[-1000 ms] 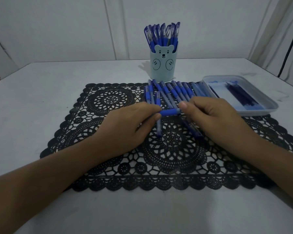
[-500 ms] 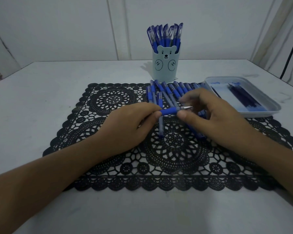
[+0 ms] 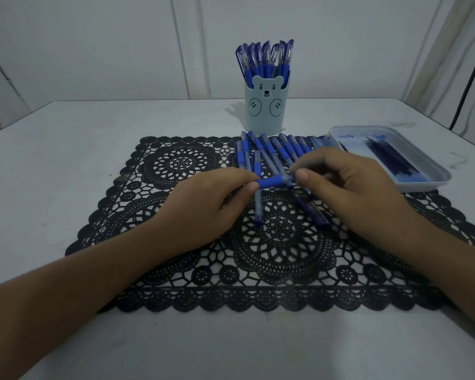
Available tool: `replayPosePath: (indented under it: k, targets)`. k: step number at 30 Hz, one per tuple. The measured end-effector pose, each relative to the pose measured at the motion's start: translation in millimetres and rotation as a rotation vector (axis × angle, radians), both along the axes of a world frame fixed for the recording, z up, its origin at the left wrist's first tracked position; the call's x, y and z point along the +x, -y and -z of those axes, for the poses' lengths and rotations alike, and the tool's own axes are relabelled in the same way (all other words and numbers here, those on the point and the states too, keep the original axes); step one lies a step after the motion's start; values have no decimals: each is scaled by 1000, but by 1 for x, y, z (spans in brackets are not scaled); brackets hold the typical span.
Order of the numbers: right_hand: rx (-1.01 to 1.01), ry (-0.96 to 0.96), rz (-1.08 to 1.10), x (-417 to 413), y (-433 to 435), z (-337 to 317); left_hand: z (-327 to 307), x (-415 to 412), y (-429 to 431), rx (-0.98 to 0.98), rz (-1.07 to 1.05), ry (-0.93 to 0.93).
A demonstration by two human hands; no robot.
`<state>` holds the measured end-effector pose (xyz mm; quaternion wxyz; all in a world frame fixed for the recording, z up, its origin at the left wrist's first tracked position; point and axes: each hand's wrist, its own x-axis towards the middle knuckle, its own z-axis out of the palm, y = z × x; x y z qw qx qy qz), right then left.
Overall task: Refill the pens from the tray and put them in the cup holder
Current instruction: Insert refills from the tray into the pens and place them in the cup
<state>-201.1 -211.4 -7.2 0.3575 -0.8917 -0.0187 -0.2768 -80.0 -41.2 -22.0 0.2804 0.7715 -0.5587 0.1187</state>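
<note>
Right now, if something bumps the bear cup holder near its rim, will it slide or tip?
Likely tips: the cup holder is tall and narrow, and its pens stand well above the rim, raising the weight. It stands on the smooth-looking table behind the mat, so a low push may slide it instead.

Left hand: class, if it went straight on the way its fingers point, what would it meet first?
The left hand pinches a blue pen and points rightward along it, so it would likely first meet the right hand, whose fingertips hold the pen's other end.
</note>
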Motion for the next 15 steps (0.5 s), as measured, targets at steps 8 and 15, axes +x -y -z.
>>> replayPosePath:
  k: [8, 15]
  targets:
    - [54, 70, 142, 2, 6, -1, 2, 3, 0, -102, -120, -12]
    - [324, 69, 143, 6, 10, -2, 3, 3, 0, -120, -99, -27]
